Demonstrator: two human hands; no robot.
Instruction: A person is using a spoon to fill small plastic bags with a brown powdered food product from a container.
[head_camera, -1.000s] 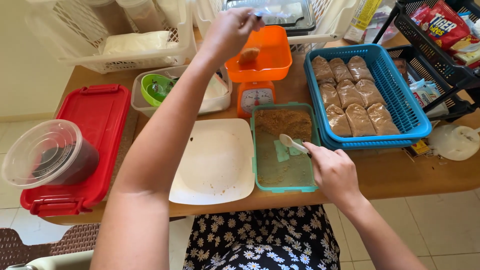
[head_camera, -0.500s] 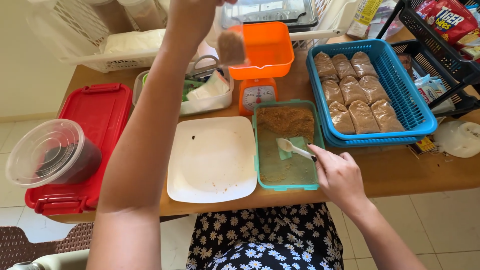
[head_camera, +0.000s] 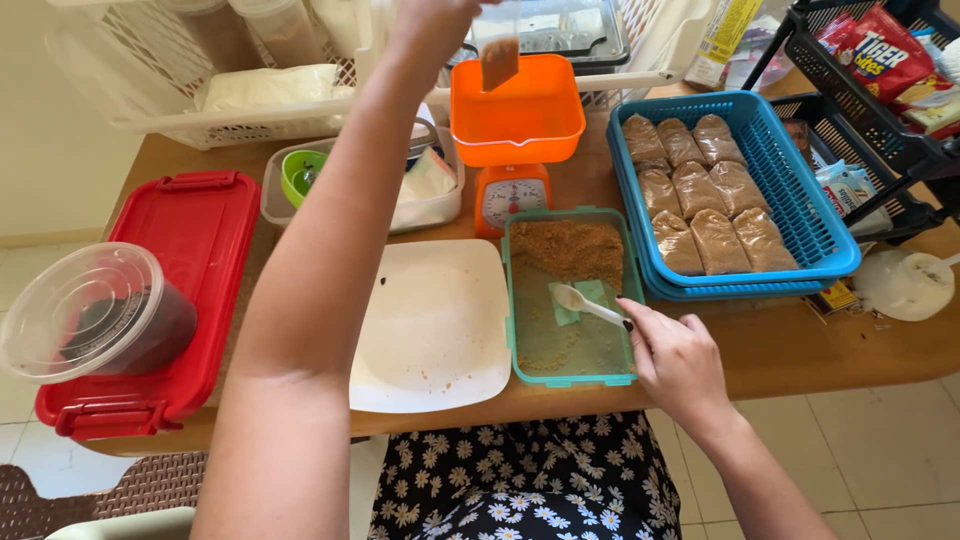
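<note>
A kitchen scale (head_camera: 511, 150) stands mid-table, a crumb tray (head_camera: 568, 295) before it, a plate (head_camera: 432, 325) left, a basket (head_camera: 735, 195) of filled bags right.

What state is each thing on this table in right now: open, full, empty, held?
Left hand: raised, holding a small brown-filled packet above the orange scale bowl.
Right hand: gripping a white plastic spoon.
Green rectangular tray: open, brown powder heaped at the far end.
Blue plastic basket: holding filled brown packets.
White square plate: nearly bare, a few crumbs.
Red flat container: lid shut.
Round clear tub: lidded.
</note>
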